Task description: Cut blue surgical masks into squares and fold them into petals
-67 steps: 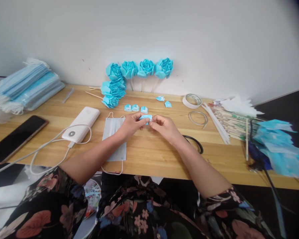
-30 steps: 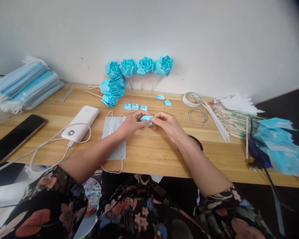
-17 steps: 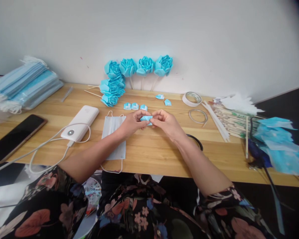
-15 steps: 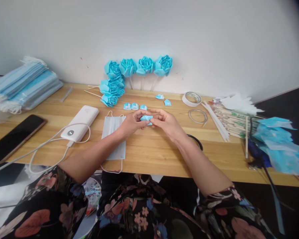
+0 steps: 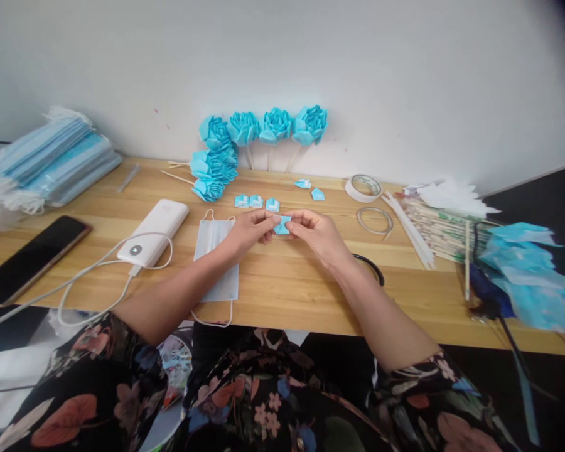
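Between my two hands is a small folded piece of blue mask fabric [image 5: 282,226], held just above the table. My left hand [image 5: 254,231] pinches its left side with thumb and fingers. The right side is pinched by my right hand [image 5: 313,231]. Just beyond the hands, several small folded blue petals [image 5: 256,201] lie in a row, and two more petals [image 5: 317,194] lie further right. A flat face mask [image 5: 216,260] lies partly under my left forearm.
Blue fabric roses [image 5: 275,127] on sticks lean on the wall. At left are stacked masks [image 5: 61,160], a phone [image 5: 32,257] and a cabled power bank [image 5: 153,233]. To the right lie a tape roll [image 5: 363,188], a wire coil [image 5: 375,221], white sticks [image 5: 409,231] and blue fabric pieces [image 5: 527,270].
The blue piece has been turned and flattened, and now shows a squarer face with crease lines. My fingers have shifted to its two sides.
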